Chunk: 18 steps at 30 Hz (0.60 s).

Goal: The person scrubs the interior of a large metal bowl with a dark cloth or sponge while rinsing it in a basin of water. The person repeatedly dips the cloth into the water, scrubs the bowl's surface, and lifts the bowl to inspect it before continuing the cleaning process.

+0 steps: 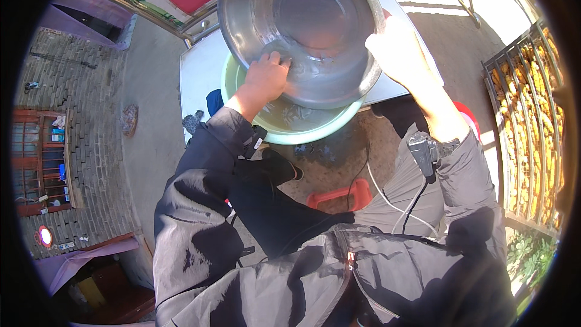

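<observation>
A large stainless steel basin (313, 13) is tilted over a pale green plastic basin (313, 136), which holds cloudy water. On the steel basin's right rim is my right hand (392, 50), gripping it. My left hand (268, 77) reaches over the near left rim, its fingers at the wet inner wall; whether it pinches the rim or holds something small there cannot be told. Some water lies inside the steel basin. Left of the green basin, a dark blue cloth (214, 102) and a grey mesh-like scrubber or cloth (193, 121) rest on the table.
Both basins are over a white table (199, 66) with a metal frame behind it. Below stand a red plastic stool (340, 195) and a reddish tub (467, 116). A pale cable (379, 186) crosses my leg. Corn cobs fill a barred crib (529, 122) at the right; a bag (129, 119) lies left.
</observation>
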Motion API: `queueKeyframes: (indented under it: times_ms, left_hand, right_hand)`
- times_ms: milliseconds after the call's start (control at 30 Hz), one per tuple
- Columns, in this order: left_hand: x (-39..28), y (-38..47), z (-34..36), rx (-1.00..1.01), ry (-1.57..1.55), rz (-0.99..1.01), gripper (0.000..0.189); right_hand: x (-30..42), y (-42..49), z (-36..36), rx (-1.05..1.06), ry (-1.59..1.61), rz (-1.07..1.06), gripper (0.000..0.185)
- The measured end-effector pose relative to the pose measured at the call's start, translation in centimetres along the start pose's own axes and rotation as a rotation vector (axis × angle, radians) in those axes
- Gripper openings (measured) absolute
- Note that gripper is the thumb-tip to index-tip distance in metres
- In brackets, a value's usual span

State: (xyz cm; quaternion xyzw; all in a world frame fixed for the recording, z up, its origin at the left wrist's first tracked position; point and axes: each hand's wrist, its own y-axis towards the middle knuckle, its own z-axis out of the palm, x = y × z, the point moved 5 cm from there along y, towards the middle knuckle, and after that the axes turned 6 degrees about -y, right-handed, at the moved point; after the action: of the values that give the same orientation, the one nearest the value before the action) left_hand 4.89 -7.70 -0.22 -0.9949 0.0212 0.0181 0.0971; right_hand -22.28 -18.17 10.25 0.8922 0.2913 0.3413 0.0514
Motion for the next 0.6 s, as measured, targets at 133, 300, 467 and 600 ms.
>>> queueKeyframes:
  times_ms: [133, 300, 467, 600]
  left_hand:
    - [2.1, 0.7, 0.0, -0.095, 0.133, -0.031, 0.038]
    - [-1.7, 1.2, 2.9, 0.104, -0.129, -0.04, 0.028]
    - [-7.0, 1.9, 1.3, 0.191, -0.531, 0.1, 0.031]
    - [-9.9, 2.0, -0.5, 0.214, -0.937, 0.132, 0.037]
  right_hand:
    - [-0.6, 0.0, 0.4, -0.053, 0.023, -0.005, 0.043]
    - [-0.5, 0.0, 1.0, -0.095, 0.113, -0.016, 0.044]
    - [-0.2, 0.0, 1.3, -0.098, 0.141, -0.01, 0.046]
    - [-0.4, 0.3, 1.2, -0.067, 0.113, 0.014, 0.051]
